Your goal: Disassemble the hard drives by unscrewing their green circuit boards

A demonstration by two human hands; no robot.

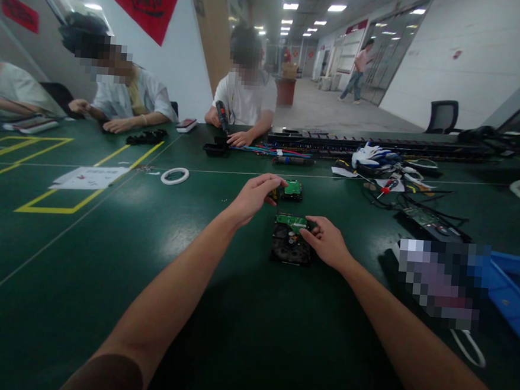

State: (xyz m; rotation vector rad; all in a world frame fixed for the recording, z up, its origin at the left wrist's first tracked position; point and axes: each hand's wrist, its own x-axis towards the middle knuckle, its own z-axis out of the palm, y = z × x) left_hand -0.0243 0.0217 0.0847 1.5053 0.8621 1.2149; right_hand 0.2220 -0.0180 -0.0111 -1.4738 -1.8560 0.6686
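A black hard drive (288, 243) with a green circuit board on its far end lies on the dark green table (104, 255). My right hand (327, 241) grips its right edge with curled fingers. A second, smaller drive (292, 190) with a green board lies just beyond. My left hand (255, 196) reaches to that one, fingers pinched at its left edge, holding a small item I cannot make out.
Two people sit across the table; one holds an electric screwdriver (222, 116). A tape ring (174, 176), a paper sheet (91, 177), yellow floor-style markings (58, 209), cables and gloves (372, 155), a long black rack (379, 145), and a blue bin (514, 293) lie around.
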